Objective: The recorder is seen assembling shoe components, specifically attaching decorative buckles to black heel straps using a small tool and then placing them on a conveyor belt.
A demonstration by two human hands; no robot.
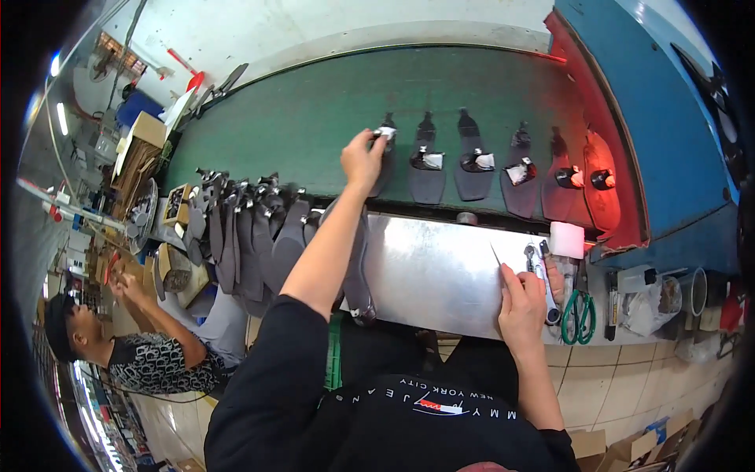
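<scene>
Stretched out over the green conveyor belt, my left hand (362, 164) pinches the white-and-black strap part of a dark sandal (384, 173) that lies on the belt. To its right, several more dark grey sandals (427, 185) lie in a row, toes toward me, with black straps and whitish wrapping on them. My right hand (522, 308) is closed at the right part of the metal tabletop (432, 263), with a thin pointed tool (495, 253) sticking out from its fingertips. What part of the tool lies inside the fingers is hidden.
Several sandals (252, 244) stand crowded at the table's left. Green-handled scissors (580, 315), a ratchet-like tool (539, 271) and a white block (567, 239) lie by my right hand. The belt enters a blue machine (668, 110) with a red-lit opening. A co-worker (157, 346) sits at left.
</scene>
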